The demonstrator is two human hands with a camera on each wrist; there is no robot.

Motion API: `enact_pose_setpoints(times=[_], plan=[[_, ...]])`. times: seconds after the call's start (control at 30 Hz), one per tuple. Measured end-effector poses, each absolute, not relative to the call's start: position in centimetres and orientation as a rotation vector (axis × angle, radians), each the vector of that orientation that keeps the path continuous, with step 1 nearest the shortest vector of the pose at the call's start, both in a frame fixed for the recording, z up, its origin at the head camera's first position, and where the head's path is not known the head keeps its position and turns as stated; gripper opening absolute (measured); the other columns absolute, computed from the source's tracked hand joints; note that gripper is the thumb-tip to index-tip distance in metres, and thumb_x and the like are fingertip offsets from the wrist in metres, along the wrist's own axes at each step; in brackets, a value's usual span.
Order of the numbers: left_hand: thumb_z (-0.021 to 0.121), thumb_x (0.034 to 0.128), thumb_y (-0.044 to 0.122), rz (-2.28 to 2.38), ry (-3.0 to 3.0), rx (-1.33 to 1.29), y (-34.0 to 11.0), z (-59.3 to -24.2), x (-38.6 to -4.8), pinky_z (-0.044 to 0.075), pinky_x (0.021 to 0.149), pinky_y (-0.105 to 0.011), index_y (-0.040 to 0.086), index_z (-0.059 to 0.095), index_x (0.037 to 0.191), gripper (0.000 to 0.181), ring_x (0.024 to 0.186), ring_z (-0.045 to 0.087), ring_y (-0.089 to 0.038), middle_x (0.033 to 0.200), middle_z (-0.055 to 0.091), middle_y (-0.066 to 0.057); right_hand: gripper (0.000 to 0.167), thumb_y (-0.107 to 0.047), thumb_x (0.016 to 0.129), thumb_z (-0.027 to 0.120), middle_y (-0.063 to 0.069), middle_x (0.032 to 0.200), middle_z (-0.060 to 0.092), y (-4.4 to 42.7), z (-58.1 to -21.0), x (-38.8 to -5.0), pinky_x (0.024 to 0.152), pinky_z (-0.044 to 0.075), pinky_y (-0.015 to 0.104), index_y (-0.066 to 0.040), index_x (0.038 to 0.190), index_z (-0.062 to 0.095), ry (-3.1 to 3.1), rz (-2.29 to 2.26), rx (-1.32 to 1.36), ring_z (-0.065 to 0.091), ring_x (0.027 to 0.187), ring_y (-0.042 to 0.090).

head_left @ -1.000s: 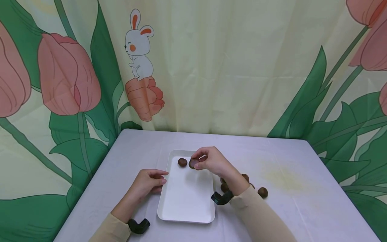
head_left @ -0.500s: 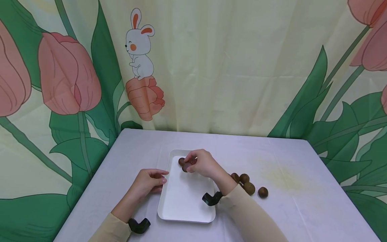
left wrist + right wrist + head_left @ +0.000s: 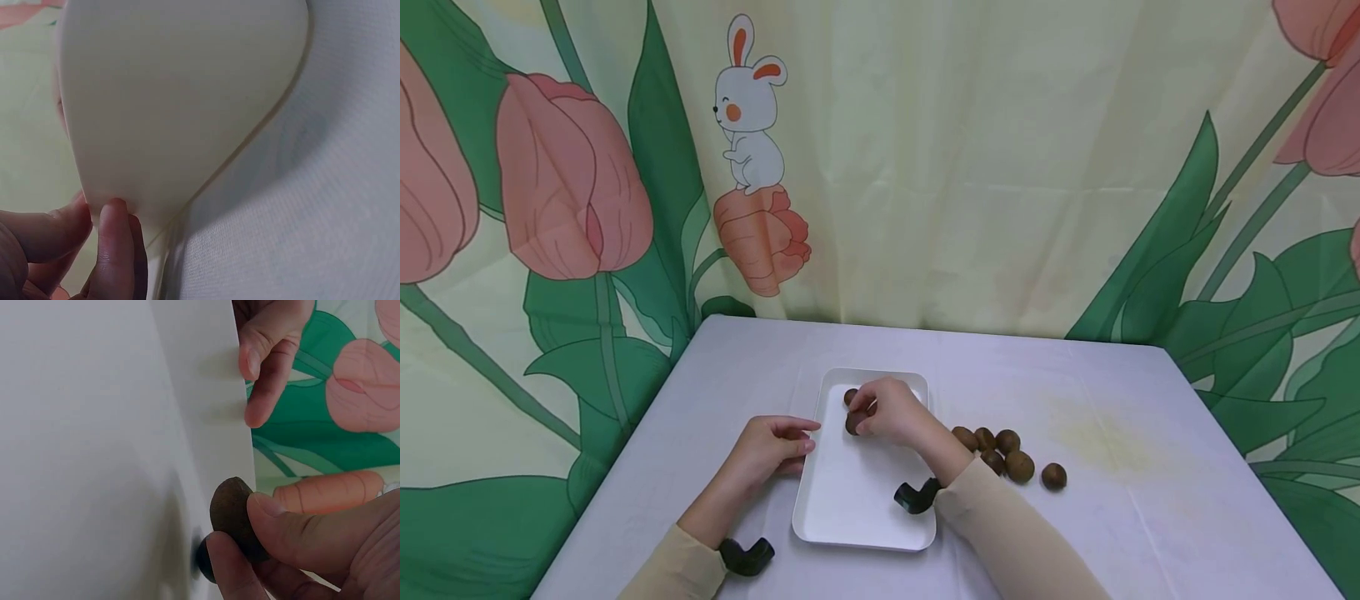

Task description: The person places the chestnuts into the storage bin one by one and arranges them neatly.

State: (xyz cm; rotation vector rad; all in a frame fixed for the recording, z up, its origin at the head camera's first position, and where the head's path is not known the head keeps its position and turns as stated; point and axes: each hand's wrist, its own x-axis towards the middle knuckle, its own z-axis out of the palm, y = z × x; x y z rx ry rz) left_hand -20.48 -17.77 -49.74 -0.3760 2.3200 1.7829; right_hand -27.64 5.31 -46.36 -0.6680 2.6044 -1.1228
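Note:
My right hand point(image 3: 891, 412) pinches a brown chestnut point(image 3: 232, 512) between thumb and fingers, low over the upper left part of the white tray point(image 3: 865, 500). Just beyond it, another chestnut point(image 3: 850, 397) lies in the tray, partly covered by the fingers in the head view. My left hand point(image 3: 767, 448) is at the tray's left side; its fingertips touch the outer wall and rim with fingers fairly straight. In the left wrist view, the thumb point(image 3: 56, 231) meets the rim while a finger point(image 3: 114, 244) presses the wall. How firmly they press cannot be told.
Several chestnuts point(image 3: 1019, 467) sit in a loose group right of the tray, partly behind the right forearm. One chestnut point(image 3: 1054, 477) lies apart, farther right. A white cloth point(image 3: 1120, 533) covers the table, and a printed curtain point(image 3: 970, 167) hangs behind it.
My right hand has carried its chestnut left and a little nearer to me, close to the one in the tray. More of the group on the right shows. The left hand stays put.

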Motion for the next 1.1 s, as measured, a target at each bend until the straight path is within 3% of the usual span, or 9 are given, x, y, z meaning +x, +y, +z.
enact_pose_setpoints(times=[0.5,1.1], plan=[[0.083,0.0919,0.004,1.808,2.294,-0.361,-17.7,-49.6,-20.4,0.067,0.069,-0.032,0.008,0.083,0.12,0.028,0.076,0.075,-0.017,0.106,0.078,-0.012,0.022,-0.004,0.084,0.09,0.0,0.105,0.079,4.2,-47.4,-27.5,0.09,0.058,0.034,-0.012,0.102,0.081,2.722,-0.938,-0.656,0.067,0.096,0.016],[0.084,0.0905,0.003,1.832,2.292,-0.34,-17.8,-49.9,-20.3,0.067,0.067,-0.033,0.006,0.082,0.121,0.031,0.073,0.072,-0.015,0.102,0.074,-0.01,0.02,0.001,0.085,0.085,0.003,0.101,0.079,3.9,-47.2,-27.4,0.091,0.058,0.035,-0.01,0.101,0.081,2.799,-0.891,-0.684,0.068,0.096,0.02]])
